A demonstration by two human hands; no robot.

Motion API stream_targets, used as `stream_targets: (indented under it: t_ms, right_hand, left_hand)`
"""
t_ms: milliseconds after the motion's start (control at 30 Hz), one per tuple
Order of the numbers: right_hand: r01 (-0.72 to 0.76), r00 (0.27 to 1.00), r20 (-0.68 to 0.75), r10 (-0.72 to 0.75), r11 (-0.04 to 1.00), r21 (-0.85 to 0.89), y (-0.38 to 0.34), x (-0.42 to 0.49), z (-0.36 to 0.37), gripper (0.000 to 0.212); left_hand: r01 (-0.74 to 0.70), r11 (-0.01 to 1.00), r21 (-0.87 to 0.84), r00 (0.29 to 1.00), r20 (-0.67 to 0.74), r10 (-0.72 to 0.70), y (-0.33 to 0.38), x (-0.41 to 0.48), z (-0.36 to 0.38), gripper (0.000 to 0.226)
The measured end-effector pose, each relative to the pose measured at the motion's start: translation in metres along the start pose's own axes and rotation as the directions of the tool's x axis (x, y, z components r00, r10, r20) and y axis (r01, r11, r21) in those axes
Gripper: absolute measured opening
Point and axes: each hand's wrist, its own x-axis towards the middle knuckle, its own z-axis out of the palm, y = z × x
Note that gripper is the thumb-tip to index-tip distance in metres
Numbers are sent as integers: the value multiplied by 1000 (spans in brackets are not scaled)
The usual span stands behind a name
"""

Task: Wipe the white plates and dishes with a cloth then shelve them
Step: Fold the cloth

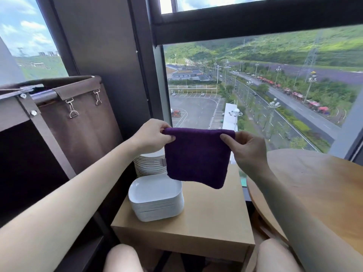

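A folded purple cloth (196, 156) hangs in the air in front of the window. My left hand (152, 135) pinches its upper left corner and my right hand (245, 147) pinches its upper right corner. Below it, a stack of white rectangular dishes (155, 197) stands on a small wooden table (212, 218). Behind that stack is a taller stack of round white plates (150, 163), partly hidden by the cloth and my left hand.
A brown fabric cart (78, 122) with metal clips stands to the left. The edge of a round wooden table (314, 183) lies to the right. A large window is straight ahead. My knees show at the bottom.
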Motion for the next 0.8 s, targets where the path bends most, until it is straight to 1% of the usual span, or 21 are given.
stream_targets:
  t_ms: [33,100,200,233,300,367,433,467,500,533,567,600,633,667,700,767,800]
  right_hand:
    - [19,1000,-25,-19,999,-29,-1,4,-1,21]
    - [44,997,-52,-48,997,-67,-7,12,-2,30]
    - [95,994,-47,-98,994,-62,-23,26,0,35]
    - [111,992,-48,-114,992,-62,-30,31,0,35]
    - [117,991,-63,-121,991,-72,-44,43,1,34]
    - [75,994,-82,-77,997,-30,-58,56,2,35]
    - [-40,998,-45,47,989,145,-72,66,1,34]
    - [-128,992,15,129,953,275,-77,68,1,31]
    - [-239,971,111,212,887,394,-80,69,-1,29]
    - [-366,929,242,281,796,483,-81,68,-3,32]
    - [-477,872,380,309,711,516,-81,66,-6,40]
    - [-555,815,495,301,653,515,-79,62,-8,47]
    - [-591,778,564,277,628,507,-74,56,-10,47]
    - [-602,757,602,254,630,491,-68,50,-9,42]
    - [-596,755,604,257,653,467,-61,46,-7,39]
    - [-558,789,537,299,715,421,-48,38,0,37]
    - [-531,813,494,310,743,407,-43,35,4,31]
  left_hand:
    - [17,998,-67,1000,22,-15,2,0,-4,5]
    - [77,956,-283,996,70,-60,8,-2,-10,8]
    - [167,788,-592,986,94,-138,15,-2,-9,17]
    - [179,726,-664,983,85,-165,18,0,-8,17]
    - [182,627,-757,975,57,-214,25,2,-8,16]
    - [154,581,-799,971,13,-239,32,3,-9,20]
    - [143,564,-813,972,7,-236,38,2,-11,24]
    - [150,536,-831,971,21,-239,41,2,-12,25]
    - [159,501,-851,969,36,-245,43,2,-13,25]
    - [169,465,-869,966,52,-253,44,2,-13,25]
    - [177,435,-883,962,62,-265,44,3,-14,25]
    - [184,409,-894,958,71,-278,44,4,-14,24]
    - [192,392,-900,957,82,-279,44,5,-15,24]
    - [196,379,-904,955,87,-285,44,4,-17,24]
    - [203,379,-903,952,91,-293,43,4,-18,25]
    - [221,381,-898,943,97,-319,39,4,-16,26]
    - [234,354,-906,938,114,-328,35,4,-12,29]
